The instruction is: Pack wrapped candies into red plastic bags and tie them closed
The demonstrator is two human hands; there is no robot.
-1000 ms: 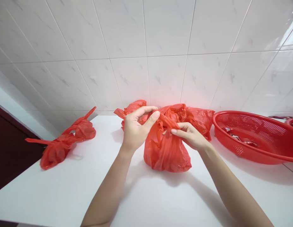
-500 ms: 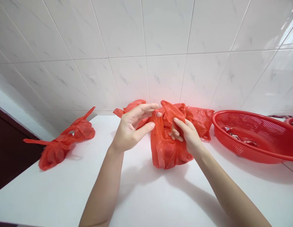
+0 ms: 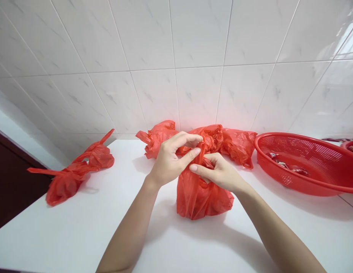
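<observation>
A red plastic bag (image 3: 203, 199) is in front of me at the middle of the white table, its lower part bulging. My left hand (image 3: 178, 153) pinches the bag's gathered top between thumb and fingers. Lower on the neck, my right hand (image 3: 219, 170) is closed on the same bag, its thumb lying across the front and its fingertips hidden in the folds. The handles are bunched upward between both hands.
More red plastic bags (image 3: 237, 142) lie along the tiled wall (image 3: 199, 91) behind the hands. Another crumpled red bag (image 3: 70, 180) lies at the left. On the right stands a red strainer basket (image 3: 324, 176) with several small wrapped items (image 3: 290, 167) inside.
My left thumb and fingers have closed on the bag's top. The right hand has moved down and left along the neck, and the bag's opening is now drawn together.
</observation>
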